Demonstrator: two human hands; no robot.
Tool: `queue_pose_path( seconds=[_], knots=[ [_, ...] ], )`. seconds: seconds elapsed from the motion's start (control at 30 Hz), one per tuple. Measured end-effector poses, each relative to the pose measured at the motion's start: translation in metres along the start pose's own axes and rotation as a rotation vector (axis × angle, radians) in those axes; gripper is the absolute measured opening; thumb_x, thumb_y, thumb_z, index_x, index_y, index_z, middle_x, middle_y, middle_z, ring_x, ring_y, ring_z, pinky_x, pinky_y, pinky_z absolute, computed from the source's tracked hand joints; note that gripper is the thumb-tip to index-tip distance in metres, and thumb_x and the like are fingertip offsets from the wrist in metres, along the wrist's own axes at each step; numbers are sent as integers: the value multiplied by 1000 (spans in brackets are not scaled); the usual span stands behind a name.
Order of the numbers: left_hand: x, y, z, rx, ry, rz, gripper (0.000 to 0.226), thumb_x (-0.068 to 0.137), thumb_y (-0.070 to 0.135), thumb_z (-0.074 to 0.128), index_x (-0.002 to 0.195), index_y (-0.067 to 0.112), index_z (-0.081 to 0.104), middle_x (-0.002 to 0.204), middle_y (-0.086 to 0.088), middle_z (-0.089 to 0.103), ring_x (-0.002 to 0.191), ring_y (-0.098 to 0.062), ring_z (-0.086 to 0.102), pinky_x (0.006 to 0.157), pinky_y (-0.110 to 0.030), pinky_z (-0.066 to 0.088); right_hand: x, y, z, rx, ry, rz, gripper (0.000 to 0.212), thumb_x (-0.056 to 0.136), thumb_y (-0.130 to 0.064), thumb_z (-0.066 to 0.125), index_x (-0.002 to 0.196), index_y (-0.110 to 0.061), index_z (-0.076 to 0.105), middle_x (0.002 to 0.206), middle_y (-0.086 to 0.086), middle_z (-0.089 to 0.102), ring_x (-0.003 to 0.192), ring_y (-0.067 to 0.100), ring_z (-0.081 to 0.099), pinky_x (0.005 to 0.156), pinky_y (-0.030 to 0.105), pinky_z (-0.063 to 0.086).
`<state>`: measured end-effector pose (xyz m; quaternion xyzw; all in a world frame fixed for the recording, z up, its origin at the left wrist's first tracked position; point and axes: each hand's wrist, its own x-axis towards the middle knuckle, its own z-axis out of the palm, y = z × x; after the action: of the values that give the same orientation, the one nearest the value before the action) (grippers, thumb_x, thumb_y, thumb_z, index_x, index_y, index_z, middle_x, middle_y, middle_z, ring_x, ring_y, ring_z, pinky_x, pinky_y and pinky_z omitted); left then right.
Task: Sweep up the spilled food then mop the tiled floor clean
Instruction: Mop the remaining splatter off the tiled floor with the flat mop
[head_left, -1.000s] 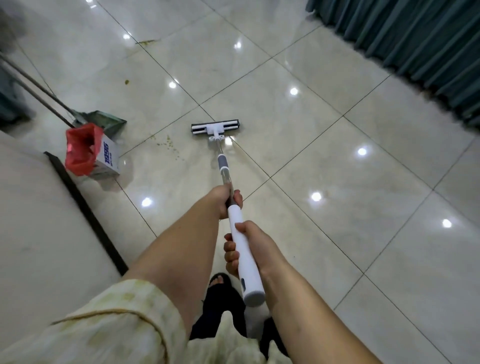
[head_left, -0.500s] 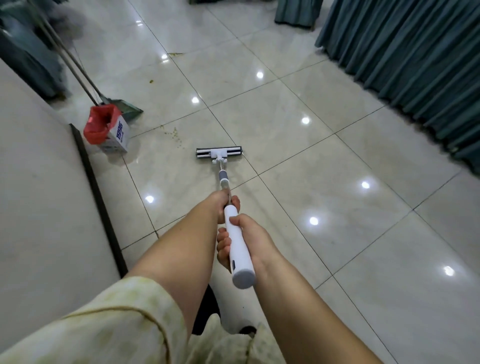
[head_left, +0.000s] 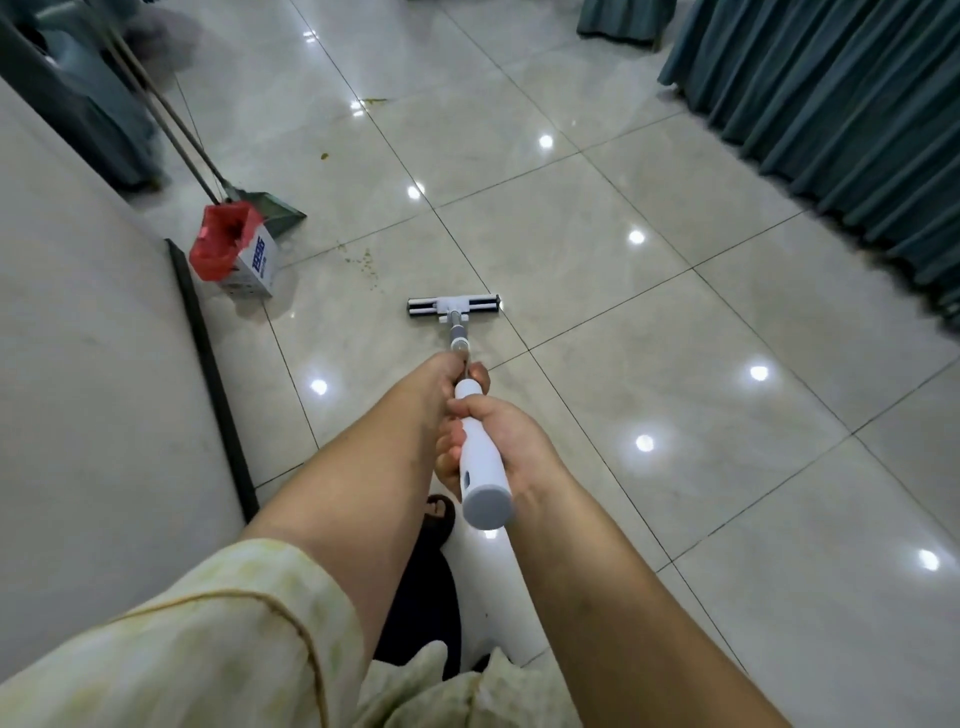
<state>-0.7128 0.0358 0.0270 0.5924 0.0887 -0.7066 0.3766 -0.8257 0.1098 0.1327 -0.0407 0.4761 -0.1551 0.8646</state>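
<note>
Mop head (head_left: 453, 306) has drawn back from the spilled crumbs (head_left: 363, 260), which lie at its 11 o'clock on the tiled floor (head_left: 649, 338). Left hand (head_left: 449, 376) grips the shaft ahead; right hand (head_left: 506, 441) grips the white handle (head_left: 480, 462) behind.

Glare spots on floor (head_left: 561, 260), blurred edges

The glossy, pale tiled floor (head_left: 571, 249) carries a mop (head_left: 453, 305), whose flat head rests on a tile joint near the middle. A scatter of spilled food (head_left: 363, 260) lies just beyond the head, to its left. At the floor's left edge, by the wall, a cardboard box (head_left: 254, 267) lined with a red bag stands beside a dark green dustpan (head_left: 278, 208); a stray scrap (head_left: 324, 155) lies farther off
</note>
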Motion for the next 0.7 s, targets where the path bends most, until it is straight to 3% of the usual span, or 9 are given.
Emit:
queue_pose_path(
  seconds=[0.07, 0.27, 0.4, 0.57, 0.7],
  knots=[
    [12, 26, 7, 54, 17, 1, 40, 98, 46, 42, 71, 16, 39, 43, 4, 43, 27, -12, 37, 33, -10, 31, 12, -26, 12, 20, -4, 26, 15, 91, -11, 52, 77, -10, 48, 57, 0, 39, 33, 11, 40, 33, 16, 36],
    [63, 128, 24, 36, 18, 38, 34, 100, 39, 39, 76, 15, 36, 49, 2, 39, 26, -11, 33, 33, -11, 29, 71, -102, 62, 50, 30, 86, 16, 89, -14, 54, 75, -9, 48, 55, 0, 41, 34, 10, 40, 33, 14, 37],
    [97, 222, 26, 19, 13, 40, 39, 98, 45, 44, 77, 12, 39, 55, 1, 41, 26, -11, 35, 33, -12, 31, 118, -165, 123, 75, 45, 95, 18, 88, -13, 53, 72, -8, 48, 52, 1, 43, 33, 11, 41, 33, 15, 37],
    [131, 343, 33, 66, 32, 42, 34, 99, 34, 39, 72, 14, 38, 57, 1, 41, 22, -11, 34, 31, -11, 31, 169, -249, 201, 120, 15, 98, 20, 88, -13, 51, 69, -8, 46, 49, 1, 42, 31, 11, 42, 32, 15, 38],
    [163, 418, 46, 44, 44, 46, 40, 98, 45, 41, 74, 13, 38, 56, 1, 40, 22, -11, 35, 32, -9, 29, 213, -305, 238, 115, 11, 120, 22, 88, -14, 49, 67, -9, 45, 48, 0, 42, 32, 11, 42, 32, 14, 37]
  ],
)
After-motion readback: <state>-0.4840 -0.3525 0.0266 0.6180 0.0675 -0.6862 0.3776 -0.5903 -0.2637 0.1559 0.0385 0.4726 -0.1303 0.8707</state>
